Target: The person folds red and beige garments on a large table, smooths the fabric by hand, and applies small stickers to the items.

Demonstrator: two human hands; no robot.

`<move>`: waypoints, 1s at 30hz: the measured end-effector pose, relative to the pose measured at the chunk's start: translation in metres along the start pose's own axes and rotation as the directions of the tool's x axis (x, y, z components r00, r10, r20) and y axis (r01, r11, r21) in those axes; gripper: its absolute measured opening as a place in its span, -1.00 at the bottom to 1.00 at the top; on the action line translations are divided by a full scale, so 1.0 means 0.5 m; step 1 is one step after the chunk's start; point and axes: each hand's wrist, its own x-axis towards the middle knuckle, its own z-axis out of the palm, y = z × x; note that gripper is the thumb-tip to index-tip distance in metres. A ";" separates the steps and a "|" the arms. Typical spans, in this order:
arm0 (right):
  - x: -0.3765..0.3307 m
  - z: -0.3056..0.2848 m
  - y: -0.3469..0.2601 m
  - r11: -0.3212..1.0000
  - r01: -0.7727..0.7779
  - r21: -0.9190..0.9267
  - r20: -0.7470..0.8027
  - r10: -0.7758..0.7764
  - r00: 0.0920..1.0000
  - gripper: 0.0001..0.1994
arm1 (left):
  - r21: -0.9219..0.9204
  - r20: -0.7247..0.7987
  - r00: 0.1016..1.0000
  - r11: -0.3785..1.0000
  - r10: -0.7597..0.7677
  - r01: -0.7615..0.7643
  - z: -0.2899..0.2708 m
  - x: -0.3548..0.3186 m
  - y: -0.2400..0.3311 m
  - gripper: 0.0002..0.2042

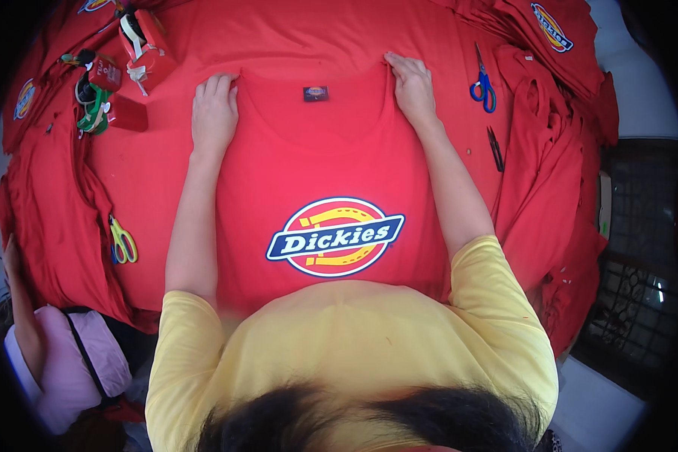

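A red shirt (316, 162) lies spread out on the red cloth-covered table in front of me, its wide neckline at the far end. A small dark label (316, 94) sits inside the neck, and a large printed oval emblem in blue, yellow and white lies low on the front. At the shirt's left shoulder edge, my left hand (215, 113) is closed with fingers curled over the fabric. My right hand (414, 89) pinches the right shoulder edge beside the neckline. The shirt's lower end is hidden under my body.
Blue-handled scissors (483, 87) and black thread snips (495, 148) lie at right. Yellow-handled scissors (123, 242) rest at left. Tape dispensers (147, 56) stand at the far left, near a green one (94, 109). Piles of red shirts (542, 143) flank both sides. Another person (56, 354) is at lower left.
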 end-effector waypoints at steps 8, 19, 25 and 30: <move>-0.042 -0.040 -0.006 0.997 0.072 0.038 -0.011 -0.072 0.997 -0.67 | 0.010 0.075 0.997 0.999 -0.036 0.035 -0.003 -0.029 0.022 -0.69; -0.143 -0.228 0.100 0.944 -0.235 -0.233 -0.053 0.229 0.972 -0.72 | -0.180 -0.019 1.000 0.984 -0.009 0.005 -0.029 -0.032 0.107 -0.79; -0.286 -0.287 0.172 0.722 -0.524 -0.451 -0.052 0.565 0.823 -0.72 | -0.744 0.444 0.890 0.512 -0.102 0.430 0.090 0.017 0.384 -0.65; -0.266 -0.287 0.191 0.823 -0.514 -0.243 -0.035 0.522 0.852 -0.75 | -0.762 0.600 0.684 -0.036 -0.415 0.647 0.168 0.115 0.470 -0.52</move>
